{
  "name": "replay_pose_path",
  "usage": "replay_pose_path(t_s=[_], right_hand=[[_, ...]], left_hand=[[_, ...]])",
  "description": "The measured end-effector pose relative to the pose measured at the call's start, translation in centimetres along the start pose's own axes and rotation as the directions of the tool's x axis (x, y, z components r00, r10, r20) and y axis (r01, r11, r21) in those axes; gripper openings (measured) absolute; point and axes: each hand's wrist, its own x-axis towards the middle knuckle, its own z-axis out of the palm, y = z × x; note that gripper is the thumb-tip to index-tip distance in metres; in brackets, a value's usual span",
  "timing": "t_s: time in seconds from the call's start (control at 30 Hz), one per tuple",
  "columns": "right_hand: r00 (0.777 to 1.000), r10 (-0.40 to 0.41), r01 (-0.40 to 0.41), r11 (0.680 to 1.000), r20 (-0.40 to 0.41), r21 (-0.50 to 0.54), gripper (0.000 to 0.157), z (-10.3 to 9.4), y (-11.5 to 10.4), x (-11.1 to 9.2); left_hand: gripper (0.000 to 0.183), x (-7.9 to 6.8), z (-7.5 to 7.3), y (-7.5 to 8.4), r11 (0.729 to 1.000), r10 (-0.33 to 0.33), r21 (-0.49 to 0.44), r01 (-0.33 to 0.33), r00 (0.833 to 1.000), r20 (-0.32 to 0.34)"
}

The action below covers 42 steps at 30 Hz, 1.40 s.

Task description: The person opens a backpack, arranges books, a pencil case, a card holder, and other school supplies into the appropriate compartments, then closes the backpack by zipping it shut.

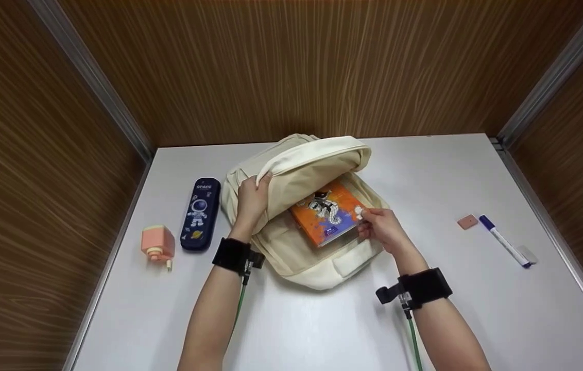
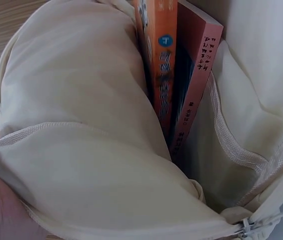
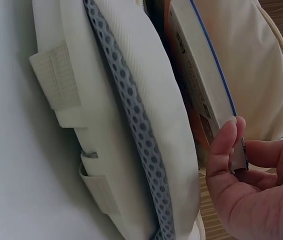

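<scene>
A cream backpack (image 1: 296, 257) lies unzipped on the white table. My left hand (image 1: 253, 200) grips the edge of its raised front panel (image 2: 81, 165) and holds it up. With thumb and fingers, my right hand (image 1: 385, 228) pinches the corner of an orange and purple book (image 1: 330, 211) that sits partly inside the opening. In the right wrist view, the fingers of the right hand (image 3: 261, 185) are on both sides of the book's end. The left wrist view shows the orange spine (image 2: 162, 65) next to a pink book (image 2: 196, 75) inside the bag.
To the left lie a navy pencil case (image 1: 200, 214) with an astronaut and a pink pencil sharpener (image 1: 157, 242). On the right are a pink eraser (image 1: 467, 222), a white marker with purple ends (image 1: 505, 241) and a small translucent piece (image 1: 527, 254). Wood-patterned walls (image 1: 291, 72) enclose the table.
</scene>
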Motion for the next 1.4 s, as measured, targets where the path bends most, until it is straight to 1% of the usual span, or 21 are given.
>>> replay_pose_path(t_s=[0.07, 0.13, 0.27, 0.37, 0.5, 0.6, 0.73, 0.83, 1.03, 1.13, 1.2, 1.23, 1.3, 1.4], right_hand=[[1.0, -0.002, 0.002, 1.0, -0.007, 0.017, 0.026, 0.3, 0.1, 0.3], [0.999, -0.005, 0.007, 0.998, -0.033, 0.055, 0.028, 0.5, 0.3, 0.5], [0.993, -0.006, 0.025, 0.988, -0.12, 0.153, 0.031, 1.1, 0.8, 0.9], [0.986, -0.005, 0.036, 0.982, -0.165, 0.185, 0.032, 1.7, 1.0, 1.1], [0.988, -0.025, 0.054, 0.981, -0.154, 0.184, 0.036, 2.6, 1.1, 1.2], [0.988, -0.047, 0.074, 0.981, -0.145, 0.181, 0.038, 3.3, 1.1, 1.3], [0.984, -0.053, 0.085, 0.978, -0.168, 0.192, 0.044, 3.9, 0.8, 1.5], [0.984, -0.043, 0.08, 0.974, -0.175, 0.213, 0.049, 4.2, 0.6, 1.6], [0.994, -0.025, 0.055, 0.958, -0.11, 0.281, 0.052, 4.8, 0.4, 1.9], [0.994, -0.027, 0.062, 0.937, -0.105, 0.343, 0.054, 5.0, 0.3, 2.2], [0.995, -0.034, 0.071, 0.913, -0.098, 0.401, 0.057, 5.1, 0.3, 2.4], [0.996, -0.041, 0.072, 0.896, -0.08, 0.437, 0.06, 5.2, 0.3, 2.5], [0.998, -0.049, 0.056, 0.85, -0.026, 0.524, 0.066, 5.4, 0.3, 2.6], [0.997, -0.047, -0.003, 0.786, 0.065, 0.618, 0.075, 5.5, 0.3, 2.7]], left_hand=[[0.037, 0.0, 0.0, 0.0, 1.0, 0.001, 0.005, 0.0, 1.0, -0.003], [0.037, 0.0, 0.0, 0.0, 1.0, 0.0, 0.008, 0.0, 1.0, -0.004], [0.037, 0.1, -0.1, -0.1, 1.0, -0.002, 0.003, 0.002, 1.0, -0.002], [0.036, 0.1, 0.0, -0.1, 1.0, -0.018, -0.006, 0.018, 1.0, 0.011], [0.039, 0.0, 0.2, 0.3, 1.0, -0.027, -0.011, 0.027, 0.999, 0.039], [0.04, 0.0, 0.3, 0.5, 1.0, -0.021, -0.02, 0.023, 0.998, 0.054], [0.039, 0.0, 0.3, 0.4, 0.999, -0.028, -0.024, 0.029, 0.997, 0.066], [0.039, -0.1, 0.3, 0.3, 0.999, -0.033, -0.022, 0.035, 0.997, 0.076], [0.042, 0.0, 0.3, 0.3, 1.0, -0.022, -0.009, 0.023, 0.996, 0.081], [0.042, 0.0, 0.4, 0.2, 1.0, -0.016, -0.012, 0.017, 0.997, 0.08], [0.041, 0.0, 0.4, 0.2, 1.0, -0.01, -0.009, 0.011, 0.997, 0.078], [0.04, 0.0, 0.4, 0.1, 1.0, -0.01, -0.005, 0.01, 0.997, 0.078], [0.04, 0.0, 0.3, 0.1, 1.0, -0.006, 0.0, 0.006, 0.997, 0.077], [0.04, 0.0, 0.3, 0.1, 1.0, -0.003, 0.002, 0.002, 0.997, 0.076]])
